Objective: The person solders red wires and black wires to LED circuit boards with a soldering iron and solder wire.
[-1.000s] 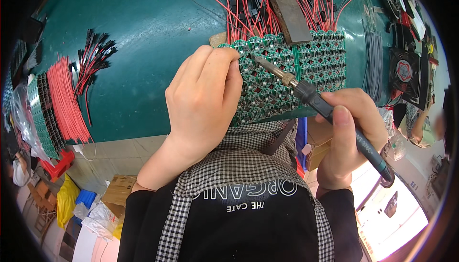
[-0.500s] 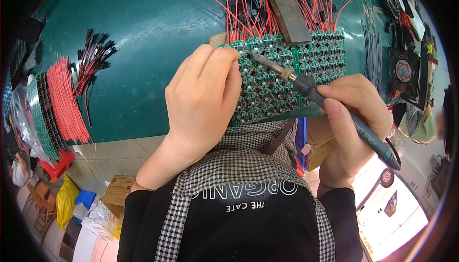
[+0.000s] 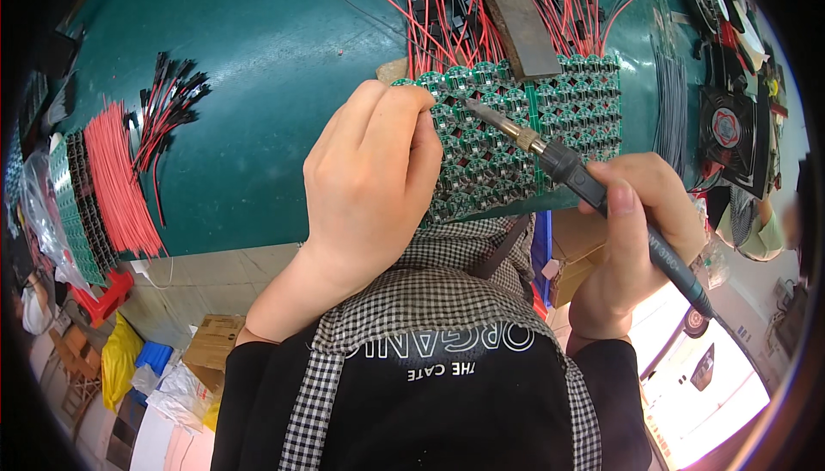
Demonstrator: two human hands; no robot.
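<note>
One soldering iron (image 3: 563, 166) in right hand (image 3: 633, 256)

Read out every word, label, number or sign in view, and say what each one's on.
Black shirt: white lettering, upside down; wording not copied.
Soldering iron: small pale characters on the handle, not copied.
Black fan: round red emblem, any wording too small to read.
Elsewhere: any marks too small or blurred.
</note>
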